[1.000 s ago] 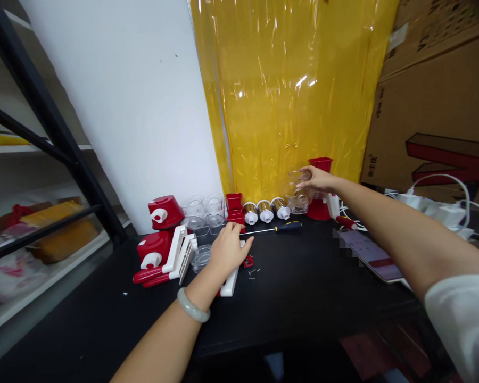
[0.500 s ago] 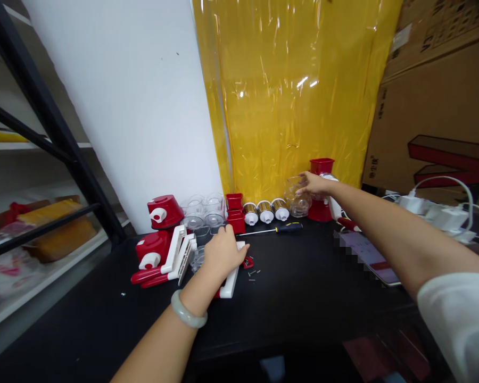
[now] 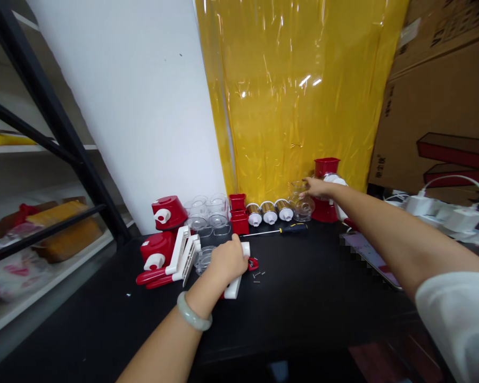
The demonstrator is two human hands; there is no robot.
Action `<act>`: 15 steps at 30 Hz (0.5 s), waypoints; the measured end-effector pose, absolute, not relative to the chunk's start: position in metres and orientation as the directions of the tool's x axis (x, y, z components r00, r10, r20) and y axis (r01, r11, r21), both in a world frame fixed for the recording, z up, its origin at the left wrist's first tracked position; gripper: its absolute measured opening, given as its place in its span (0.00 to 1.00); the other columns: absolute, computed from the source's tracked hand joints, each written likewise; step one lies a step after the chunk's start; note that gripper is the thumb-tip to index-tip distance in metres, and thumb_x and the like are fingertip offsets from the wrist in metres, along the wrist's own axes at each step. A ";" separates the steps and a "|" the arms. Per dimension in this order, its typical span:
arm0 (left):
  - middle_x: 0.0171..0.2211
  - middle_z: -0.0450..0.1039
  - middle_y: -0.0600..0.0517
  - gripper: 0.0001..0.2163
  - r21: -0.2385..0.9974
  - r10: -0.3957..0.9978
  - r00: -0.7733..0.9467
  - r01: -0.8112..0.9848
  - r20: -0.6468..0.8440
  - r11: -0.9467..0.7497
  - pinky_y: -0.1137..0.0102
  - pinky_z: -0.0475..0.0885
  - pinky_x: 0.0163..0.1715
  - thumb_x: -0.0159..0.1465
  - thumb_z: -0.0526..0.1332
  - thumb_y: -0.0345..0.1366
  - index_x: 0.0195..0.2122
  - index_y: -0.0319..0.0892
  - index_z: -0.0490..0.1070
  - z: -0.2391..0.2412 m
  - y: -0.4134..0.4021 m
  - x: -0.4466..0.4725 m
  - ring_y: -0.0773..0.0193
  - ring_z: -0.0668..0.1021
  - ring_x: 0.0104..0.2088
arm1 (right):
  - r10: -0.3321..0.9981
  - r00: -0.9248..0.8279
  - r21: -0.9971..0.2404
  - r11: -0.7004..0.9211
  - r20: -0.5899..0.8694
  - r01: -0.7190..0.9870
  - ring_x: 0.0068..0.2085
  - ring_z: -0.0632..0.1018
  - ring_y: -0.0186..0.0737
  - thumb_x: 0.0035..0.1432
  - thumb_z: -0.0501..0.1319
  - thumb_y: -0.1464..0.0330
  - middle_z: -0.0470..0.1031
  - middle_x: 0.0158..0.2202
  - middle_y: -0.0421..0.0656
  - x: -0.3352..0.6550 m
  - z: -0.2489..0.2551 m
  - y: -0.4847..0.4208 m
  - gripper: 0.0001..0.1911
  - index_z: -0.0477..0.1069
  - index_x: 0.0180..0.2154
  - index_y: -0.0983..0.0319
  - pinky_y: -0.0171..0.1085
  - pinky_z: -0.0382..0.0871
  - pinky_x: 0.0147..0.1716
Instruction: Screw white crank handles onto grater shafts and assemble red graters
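My left hand lies on a white plastic part on the black table, fingers curled over its upper end beside a small red piece. My right hand reaches to the back of the table and touches a clear plastic housing standing against a red and white grater body. Its fingers rest on the housing's rim. Three small drum blades stand in a row left of the housing.
Red and white grater parts and clear cups lie at the left. A screwdriver and loose screws lie mid-table. A tablet, white chargers and cables sit right. Yellow plastic sheet and cardboard boxes stand behind.
My right hand has lowered the clear housing from mid-air onto the table by the red grater body. My left hand slid slightly down onto the white part.
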State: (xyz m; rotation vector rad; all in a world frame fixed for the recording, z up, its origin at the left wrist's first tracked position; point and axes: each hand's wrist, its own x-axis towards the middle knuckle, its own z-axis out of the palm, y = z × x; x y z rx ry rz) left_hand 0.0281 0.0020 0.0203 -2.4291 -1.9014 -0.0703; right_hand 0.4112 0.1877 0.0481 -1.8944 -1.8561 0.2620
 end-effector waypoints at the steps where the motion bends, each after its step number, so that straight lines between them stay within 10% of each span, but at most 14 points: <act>1: 0.48 0.81 0.28 0.20 -0.020 0.968 0.240 0.971 0.073 -0.239 0.53 0.77 0.44 0.67 0.60 0.38 0.57 0.32 0.67 0.021 0.002 0.028 0.37 0.85 0.48 | 0.980 0.057 -0.428 0.031 0.190 0.903 0.61 0.77 0.62 0.51 0.77 0.64 0.71 0.64 0.67 0.409 0.050 0.186 0.49 0.62 0.69 0.70 0.49 0.74 0.58; 10: 0.44 0.82 0.34 0.16 0.050 0.950 0.239 0.966 0.202 -0.254 0.56 0.76 0.42 0.68 0.59 0.40 0.52 0.35 0.71 0.041 -0.001 0.026 0.39 0.85 0.46 | 0.973 -0.023 -0.126 0.053 0.230 0.991 0.64 0.74 0.64 0.55 0.74 0.57 0.66 0.66 0.68 0.372 0.070 0.153 0.49 0.62 0.70 0.73 0.47 0.67 0.65; 15: 0.36 0.83 0.45 0.20 0.273 0.830 0.282 0.852 0.481 -0.447 0.60 0.76 0.36 0.68 0.61 0.41 0.59 0.41 0.67 0.040 -0.001 0.026 0.49 0.85 0.35 | 0.905 -0.200 -0.046 0.234 0.376 0.971 0.63 0.74 0.59 0.68 0.60 0.60 0.72 0.62 0.63 0.320 0.072 0.110 0.28 0.70 0.64 0.68 0.48 0.65 0.64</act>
